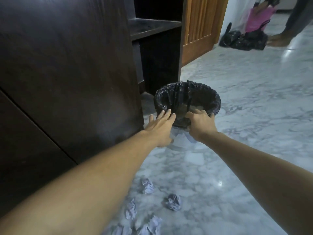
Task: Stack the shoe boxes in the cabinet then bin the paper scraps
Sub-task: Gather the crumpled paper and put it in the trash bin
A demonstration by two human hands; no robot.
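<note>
A small bin (205,94) lined with a black plastic bag stands on the marble floor just right of the dark wooden cabinet (67,73). My right hand (201,123) is curled over the bin's near rim, gripping it. My left hand (160,128) reaches toward the bin's left side with fingers spread, fingertips at the liner. Several crumpled paper scraps (173,201) lie on the floor near me, between my forearms. The cabinet's open shelves (152,26) look dark, and no shoe boxes show in them.
A light wooden slatted door (201,26) stands right of the cabinet. Black bags (243,39) and a pink bag (257,17) sit on the floor at the far right, beside another person's leg and foot (279,38). Open marble floor (254,99) spreads to the right.
</note>
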